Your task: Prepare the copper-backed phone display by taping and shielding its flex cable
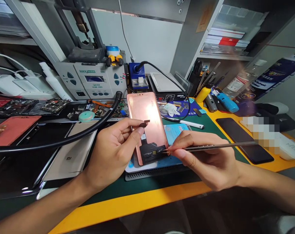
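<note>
A copper-coloured phone screen panel [148, 109] lies propped on a blue-topped stand, its backing facing me. Black tape and a flex cable section [149, 152] cover its lower end. Between thumb and index finger my left hand [119, 143] pinches a small dark flex cable end [144, 124], held just above the panel. My right hand [208, 159] is closed around metal tweezers [210, 147]. Their tips are at the right part of the black section; whether they grip its edge I cannot tell.
A thick black hose [88, 131] crosses on the left, above a gold phone back [66, 156]. Behind stand a hot-air station [95, 78] and a soldering iron unit [138, 76]. A black phone [242, 139] lies at right. A white pen-like tool [191, 123] rests behind my right hand.
</note>
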A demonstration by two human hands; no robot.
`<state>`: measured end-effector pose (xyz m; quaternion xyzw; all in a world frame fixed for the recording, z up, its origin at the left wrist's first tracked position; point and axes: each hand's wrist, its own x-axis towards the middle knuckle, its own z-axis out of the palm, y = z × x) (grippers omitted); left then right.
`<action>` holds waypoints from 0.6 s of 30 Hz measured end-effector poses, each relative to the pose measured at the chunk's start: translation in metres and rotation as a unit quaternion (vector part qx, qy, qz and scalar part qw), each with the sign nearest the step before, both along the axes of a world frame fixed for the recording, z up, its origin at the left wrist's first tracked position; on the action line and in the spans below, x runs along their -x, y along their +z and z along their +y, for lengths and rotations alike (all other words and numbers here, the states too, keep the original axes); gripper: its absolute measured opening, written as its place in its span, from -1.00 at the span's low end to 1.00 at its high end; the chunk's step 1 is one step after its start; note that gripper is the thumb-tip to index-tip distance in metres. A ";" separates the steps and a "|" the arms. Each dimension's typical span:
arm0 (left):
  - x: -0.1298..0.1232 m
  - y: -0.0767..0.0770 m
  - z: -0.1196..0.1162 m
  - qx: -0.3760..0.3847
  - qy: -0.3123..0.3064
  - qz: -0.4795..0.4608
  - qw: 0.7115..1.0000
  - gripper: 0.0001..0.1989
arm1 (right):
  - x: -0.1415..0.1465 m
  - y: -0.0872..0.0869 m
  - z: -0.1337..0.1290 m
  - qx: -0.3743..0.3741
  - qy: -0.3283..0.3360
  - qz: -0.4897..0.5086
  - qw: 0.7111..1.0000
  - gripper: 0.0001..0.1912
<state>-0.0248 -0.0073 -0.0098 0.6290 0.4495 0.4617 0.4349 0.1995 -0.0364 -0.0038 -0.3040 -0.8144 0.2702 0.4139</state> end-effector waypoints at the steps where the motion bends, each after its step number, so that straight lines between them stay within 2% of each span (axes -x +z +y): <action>1: 0.000 0.000 0.000 0.004 -0.001 -0.004 1.000 -0.88 | 0.000 0.000 0.000 -0.002 -0.001 0.000 1.000 -0.85; 12: -0.001 0.002 0.001 0.035 0.003 -0.023 0.999 -0.88 | 0.001 0.002 0.001 -0.050 -0.003 -0.022 0.998 -0.82; 18: -0.003 0.003 0.001 0.043 0.011 -0.028 0.999 -0.85 | 0.002 0.000 0.001 -0.081 0.004 0.000 0.997 -0.76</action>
